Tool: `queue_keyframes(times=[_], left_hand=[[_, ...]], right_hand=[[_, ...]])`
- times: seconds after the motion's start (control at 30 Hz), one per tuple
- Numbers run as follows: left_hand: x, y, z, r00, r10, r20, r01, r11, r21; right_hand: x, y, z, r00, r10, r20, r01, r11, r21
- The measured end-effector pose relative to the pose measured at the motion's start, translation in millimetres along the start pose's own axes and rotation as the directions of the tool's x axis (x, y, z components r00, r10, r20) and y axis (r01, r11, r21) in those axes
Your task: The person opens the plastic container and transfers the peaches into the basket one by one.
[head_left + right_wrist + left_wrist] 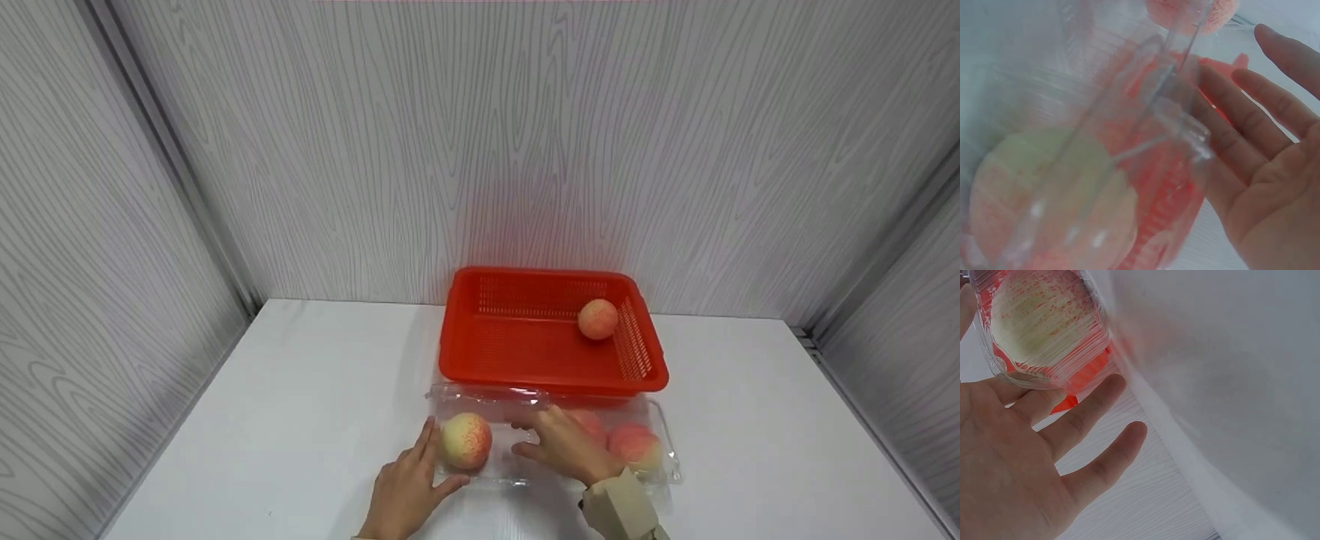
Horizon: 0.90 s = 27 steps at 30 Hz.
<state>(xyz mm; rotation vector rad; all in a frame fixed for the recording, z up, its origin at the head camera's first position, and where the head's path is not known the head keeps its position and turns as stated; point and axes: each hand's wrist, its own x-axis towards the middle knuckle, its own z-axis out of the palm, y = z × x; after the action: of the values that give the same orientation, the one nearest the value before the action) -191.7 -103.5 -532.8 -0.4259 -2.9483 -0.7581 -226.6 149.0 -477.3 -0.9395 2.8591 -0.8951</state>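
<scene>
We have the left hand (409,480) at the left end of a clear plastic container (499,474), its fingers nearly straight and its thumb standing apart along the near side. In the left wrist view we see those fingers spread, palm showing, with the plastic corner right at the fingertips. The right hand (566,446) hangs over the middle of the container, its thumb and gently bent fingers apart; the right wrist view shows some of them through the plastic, and we cannot tell whether they press on it.

Just to the right of the left hand's fingers, behind the plastic wall, lies a speckled peach (466,441), with the right hand a little way to its other side. We see it round, pale yellow-green on the left and dotted orange-red on the right. Partly hidden by the right hand, a pink peach (590,422) lies in the right part of the container, and beside it a two-toned peach (635,445), pinkish red turning yellow at its lower right. The plastic is thin, ribbed and glossy.

Just beyond the container we find a red basket (551,386) with slotted sides, a pinkish-orange peach (598,319) near its right wall. All this stands on a white surface (315,405), before grey wood-grained panels (547,135).
</scene>
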Motion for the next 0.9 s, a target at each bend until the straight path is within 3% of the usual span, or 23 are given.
queue_keyframes(times=[0.23,0.53,0.73,0.9], left_hand=[[-0.2,0.0,0.2,1.000,-0.015,0.011,0.015,1.000,-0.012],[-0.9,-0.6,0.3,1.000,0.021,-0.015,-0.021,1.000,-0.004],[-2.5,-1.8,1.8,0.996,0.066,-0.065,-0.064,0.997,0.032],[-2.0,-1.0,0.4,0.997,0.061,-0.054,-0.059,0.998,0.027]], right_hand=[[2,-3,7,1.000,0.027,0.007,-0.026,1.000,-0.014],[4,-7,13,0.999,0.018,-0.035,-0.021,0.996,-0.086],[4,-11,16,0.999,0.010,-0.040,-0.013,0.997,-0.071],[5,-13,18,0.999,0.034,-0.030,-0.035,0.998,-0.052]])
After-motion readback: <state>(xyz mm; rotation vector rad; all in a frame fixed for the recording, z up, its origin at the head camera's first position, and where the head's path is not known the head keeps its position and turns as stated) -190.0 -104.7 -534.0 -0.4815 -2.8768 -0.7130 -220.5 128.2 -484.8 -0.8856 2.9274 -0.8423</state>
